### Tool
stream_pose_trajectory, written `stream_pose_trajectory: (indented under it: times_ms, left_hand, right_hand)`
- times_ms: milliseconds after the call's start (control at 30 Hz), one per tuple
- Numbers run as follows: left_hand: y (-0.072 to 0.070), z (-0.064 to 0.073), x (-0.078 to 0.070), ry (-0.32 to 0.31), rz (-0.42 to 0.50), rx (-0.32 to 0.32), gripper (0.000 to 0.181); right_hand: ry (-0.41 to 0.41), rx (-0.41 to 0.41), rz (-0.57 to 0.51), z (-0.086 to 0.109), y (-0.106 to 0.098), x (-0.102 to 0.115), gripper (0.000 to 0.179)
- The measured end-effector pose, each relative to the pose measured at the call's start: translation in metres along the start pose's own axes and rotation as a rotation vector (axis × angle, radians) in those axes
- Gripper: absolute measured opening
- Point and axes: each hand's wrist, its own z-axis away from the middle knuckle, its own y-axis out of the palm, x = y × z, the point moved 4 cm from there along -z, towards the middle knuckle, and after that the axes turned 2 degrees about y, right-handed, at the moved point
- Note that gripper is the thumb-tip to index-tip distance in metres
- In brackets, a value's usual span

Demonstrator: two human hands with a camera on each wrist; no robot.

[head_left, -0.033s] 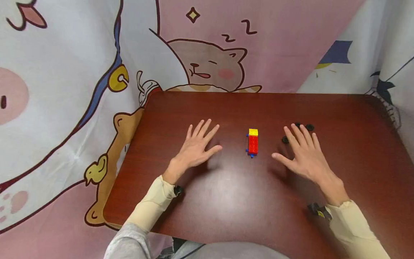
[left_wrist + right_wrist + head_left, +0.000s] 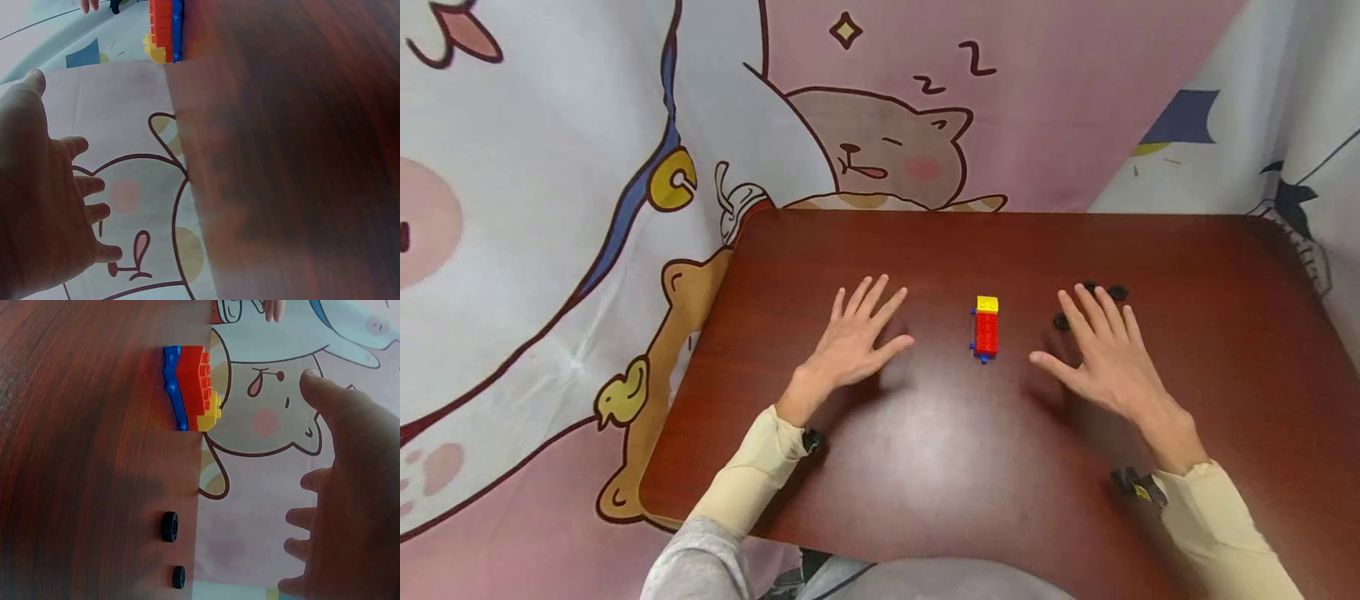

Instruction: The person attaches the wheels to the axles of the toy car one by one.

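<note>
Between the two hands, a small toy car of building bricks (image 2: 987,333) stands on the table, with studded red bricks, a yellow brick at its far end and a blue base. My left hand (image 2: 853,342) is held over the table to its left, fingers spread and straight, touching nothing. To the car's right, my right hand (image 2: 1108,367) hovers palm down with its fingers spread. Beyond those fingertips lie black toy wheels (image 2: 1117,292), partly hidden by the hand. The right wrist view has two wheels (image 2: 170,526) standing apart from the brick car (image 2: 190,387).
The brown wooden table (image 2: 940,467) has its far edge against a printed curtain (image 2: 1037,108) with cartoon animals. More curtain hangs along the left side. A black wrist camera (image 2: 1138,486) sits at the right wrist.
</note>
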Motion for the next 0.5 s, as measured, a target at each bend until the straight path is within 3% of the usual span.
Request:
stream_pose_trajectory:
  times_ms: [233,500]
  left_hand:
    - [0.002,0.003,0.002,-0.007,0.006,-0.004,0.076]
    - [0.007,0.002,-0.002,-0.022,0.015,0.030,0.082]
  right_hand:
    - [0.056,-0.055,-0.073,0.005,-0.015,-0.013,0.096]
    - [0.067,-0.023,-0.088,0.012,-0.004,-0.011,0.097]
